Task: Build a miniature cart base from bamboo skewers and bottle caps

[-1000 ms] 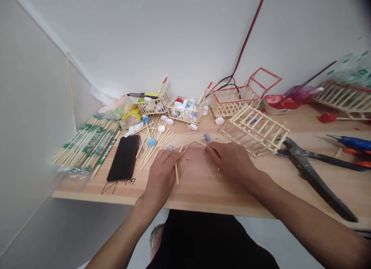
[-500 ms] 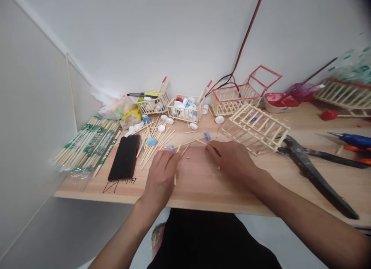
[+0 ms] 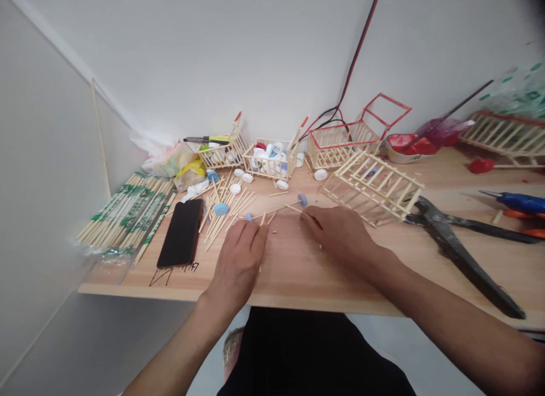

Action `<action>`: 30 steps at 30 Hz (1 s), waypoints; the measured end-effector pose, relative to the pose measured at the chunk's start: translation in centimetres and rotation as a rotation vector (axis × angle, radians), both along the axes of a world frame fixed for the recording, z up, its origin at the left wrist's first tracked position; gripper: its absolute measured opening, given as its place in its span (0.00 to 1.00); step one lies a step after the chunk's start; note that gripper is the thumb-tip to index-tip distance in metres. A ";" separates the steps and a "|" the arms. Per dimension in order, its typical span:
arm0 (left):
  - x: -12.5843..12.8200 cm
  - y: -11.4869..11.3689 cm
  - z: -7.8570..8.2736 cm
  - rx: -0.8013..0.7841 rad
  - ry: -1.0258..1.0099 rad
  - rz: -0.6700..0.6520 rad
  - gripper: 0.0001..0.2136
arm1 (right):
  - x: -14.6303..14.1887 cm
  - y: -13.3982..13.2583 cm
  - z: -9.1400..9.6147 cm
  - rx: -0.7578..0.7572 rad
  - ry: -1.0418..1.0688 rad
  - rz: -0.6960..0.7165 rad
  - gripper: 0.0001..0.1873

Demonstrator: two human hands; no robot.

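Observation:
My left hand [image 3: 240, 254] is closed low over the tabletop, with a thin bamboo stick [image 3: 263, 217] poking out past its fingertips. Opposite it, my right hand [image 3: 338, 234] pinches the end of another short stick [image 3: 293, 207]. A pale blue bottle cap [image 3: 302, 200] stands on edge just beyond the right fingertips. By the left knuckles is a smaller blue cap [image 3: 249, 217], partly hidden by the hand. A thin stick [image 3: 276, 209] runs between the two caps. Beyond my right hand, a basket-like stick frame [image 3: 377, 186] lies tilted.
Loose sticks [image 3: 232, 211], a phone [image 3: 181, 234] and packaged chopsticks [image 3: 128, 211] lie left. Behind stand small stick carts, one holding bottle caps [image 3: 272, 157], another red-rimmed [image 3: 344, 146]. Black-handled pliers [image 3: 460, 254] and a blue glue gun [image 3: 522, 203] lie right.
My left hand has turned slightly and shifted a little right, covering the lower end of its stick. My right hand stays nearly in place. The view has shifted slightly.

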State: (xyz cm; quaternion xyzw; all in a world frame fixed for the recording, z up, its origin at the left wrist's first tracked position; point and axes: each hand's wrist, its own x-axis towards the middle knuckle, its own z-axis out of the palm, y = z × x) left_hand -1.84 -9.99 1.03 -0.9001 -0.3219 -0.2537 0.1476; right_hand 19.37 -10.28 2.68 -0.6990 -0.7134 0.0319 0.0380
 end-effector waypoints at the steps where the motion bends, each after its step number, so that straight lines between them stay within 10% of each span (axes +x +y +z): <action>1: 0.0 0.0 0.0 0.004 0.010 0.009 0.16 | 0.0 0.0 0.0 0.004 0.001 0.002 0.21; 30: -0.1 1.1 -1.1 -0.175 -0.056 -0.137 0.12 | 0.2 -0.2 -0.5 0.065 0.000 0.072 0.21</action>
